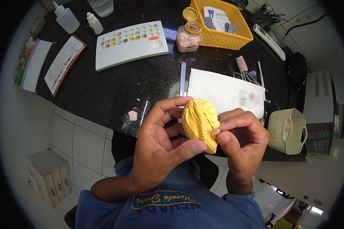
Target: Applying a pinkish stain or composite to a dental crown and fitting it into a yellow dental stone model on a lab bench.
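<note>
My left hand [156,145] grips a yellow dental cast [197,122] by its sides, thumb along the lower edge and fingers behind. My right hand [242,145] pinches a small tooth-coloured piece [215,132] between thumb and index finger, against the right side of the cast, just below its row of moulded teeth. Behind the cast lie a white cloth [221,84] with dark and pink smudges and an upright metal strip [182,78]. A small pink blob [132,115] sits on the black worktop [84,95] left of my hands.
At the back stand a white palette [130,49], plastic bottles [67,21], a jar of pink powder [188,40] and a yellow basket [240,42]. Paper cards [63,65] lie left; brushes and tools [247,76] lie right, beside a woven basket [279,129].
</note>
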The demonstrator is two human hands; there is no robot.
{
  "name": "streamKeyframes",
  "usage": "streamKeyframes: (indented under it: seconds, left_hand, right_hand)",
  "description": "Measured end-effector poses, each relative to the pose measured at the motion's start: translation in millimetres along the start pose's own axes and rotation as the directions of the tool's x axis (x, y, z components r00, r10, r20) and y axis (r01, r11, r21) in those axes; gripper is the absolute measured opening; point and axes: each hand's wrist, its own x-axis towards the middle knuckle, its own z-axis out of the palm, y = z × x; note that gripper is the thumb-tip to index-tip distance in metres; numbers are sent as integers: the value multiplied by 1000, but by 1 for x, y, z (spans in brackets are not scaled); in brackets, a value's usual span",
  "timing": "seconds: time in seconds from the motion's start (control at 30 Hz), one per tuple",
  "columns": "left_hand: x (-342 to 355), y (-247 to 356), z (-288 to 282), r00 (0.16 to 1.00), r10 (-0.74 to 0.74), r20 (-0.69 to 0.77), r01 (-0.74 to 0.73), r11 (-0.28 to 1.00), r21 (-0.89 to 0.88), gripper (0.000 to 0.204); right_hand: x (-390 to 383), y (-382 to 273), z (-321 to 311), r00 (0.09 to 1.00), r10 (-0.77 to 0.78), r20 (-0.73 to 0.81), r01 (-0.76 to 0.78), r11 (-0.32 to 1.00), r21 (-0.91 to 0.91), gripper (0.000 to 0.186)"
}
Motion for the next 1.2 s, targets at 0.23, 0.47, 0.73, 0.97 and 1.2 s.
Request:
streamKeyframes:
  seconds: [0.23, 0.47, 0.73, 0.97, 1.2]
  left_hand:
    - [0, 0, -1, 1000, -8, 3, 8, 1000, 3, 67]
    - [0, 1, -1, 1000, 8, 6, -8, 1000, 6, 67]
    - [0, 1, -1, 1000, 12, 4, -12, 1000, 14, 67]
    - [0, 1, -1, 1000, 17, 4, -17, 1000, 15, 67]
    - [0, -1, -2, 999, 49, -10, -49, 998, 29, 68]
  right_hand:
    - [0, 1, 0, 1000, 17, 4, -17, 1000, 20, 14]
    - [0, 1, -2, 1000, 20, 20, -19, 1000, -17, 15]
    - [0, 2, -1, 1000, 14, 16, -14, 999, -32, 15]
    - [0, 1, 0, 1000, 18, 13, -18, 1000, -24, 15]
    - [-1, 3, 0, 998, 54, 9, -54, 999, 4, 17]
